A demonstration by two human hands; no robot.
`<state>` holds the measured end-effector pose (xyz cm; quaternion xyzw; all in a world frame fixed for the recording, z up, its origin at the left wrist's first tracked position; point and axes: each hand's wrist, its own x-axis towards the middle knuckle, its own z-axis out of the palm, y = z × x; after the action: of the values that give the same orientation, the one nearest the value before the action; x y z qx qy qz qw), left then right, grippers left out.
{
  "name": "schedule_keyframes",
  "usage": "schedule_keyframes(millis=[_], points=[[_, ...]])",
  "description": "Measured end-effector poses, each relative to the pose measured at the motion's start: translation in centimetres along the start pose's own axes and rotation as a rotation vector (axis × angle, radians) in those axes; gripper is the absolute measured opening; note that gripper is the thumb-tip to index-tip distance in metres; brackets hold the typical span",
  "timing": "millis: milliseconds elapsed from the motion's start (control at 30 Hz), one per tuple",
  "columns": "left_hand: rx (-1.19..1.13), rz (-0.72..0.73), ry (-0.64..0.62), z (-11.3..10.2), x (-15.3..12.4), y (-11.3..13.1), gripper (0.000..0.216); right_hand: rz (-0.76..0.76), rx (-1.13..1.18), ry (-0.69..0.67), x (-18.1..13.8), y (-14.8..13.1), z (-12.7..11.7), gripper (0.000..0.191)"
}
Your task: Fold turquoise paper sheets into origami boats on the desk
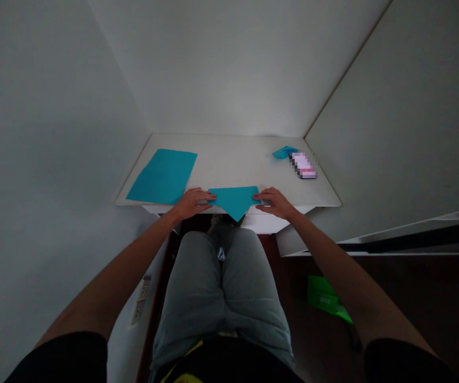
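A folded sheet of blue paper [235, 200] lies at the front edge of the table, its pointed flap hanging down past the edge towards my lap. My left hand [194, 202] grips its left end, fingers on top and thumb lower down. At the opposite end, my right hand [275, 202] has hold of the paper in much the same way. Left of my left hand rests a flat, larger blue sheet [164, 176]. A small folded blue paper piece [284, 152] sits at the back right.
The white table [229, 159] stands against walls at the back and sides. A phone [304, 165] with a blurred-out screen lies at its right, touching or very near the small folded piece. Below right, a bright green object [327, 296] is on the dark floor.
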<state>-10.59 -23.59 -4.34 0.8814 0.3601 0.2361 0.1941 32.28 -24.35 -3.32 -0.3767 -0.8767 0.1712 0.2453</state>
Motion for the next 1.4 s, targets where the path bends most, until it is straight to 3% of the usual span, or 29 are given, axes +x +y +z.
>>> schedule_keyframes(millis=[267, 433, 633, 867, 1167, 1233, 1400], points=[[-0.079, -0.118, 0.067, 0.0, 0.9, 1.3, 0.028, 0.102, 0.13, 0.038, 0.3, -0.5, -0.2, 0.037], [0.031, -0.274, 0.136, 0.7, 2.0, 2.5, 0.024, 0.179, 0.074, 0.082, 0.9, -0.6, 0.7, 0.039], [0.184, -0.352, 0.232, 1.9, 2.9, 1.4, 0.056, 0.213, -0.114, 0.161, 1.9, 1.2, 2.4, 0.05], [0.195, -0.405, 0.219, 1.8, 4.7, -0.4, 0.044, 0.216, -0.155, 0.155, 3.5, 4.2, 2.9, 0.052], [0.006, -0.428, 0.159, 0.9, 5.0, 0.3, 0.032, 0.23, -0.155, 0.192, 4.1, 4.3, 2.7, 0.064], [-0.031, -0.375, 0.153, 0.8, 4.9, 0.5, 0.029, 0.235, -0.135, 0.203, 4.4, 4.1, 2.6, 0.06], [0.012, -0.238, 0.118, 0.5, 4.7, 1.1, 0.021, 0.167, -0.036, 0.183, 4.4, 3.2, 1.7, 0.023]])
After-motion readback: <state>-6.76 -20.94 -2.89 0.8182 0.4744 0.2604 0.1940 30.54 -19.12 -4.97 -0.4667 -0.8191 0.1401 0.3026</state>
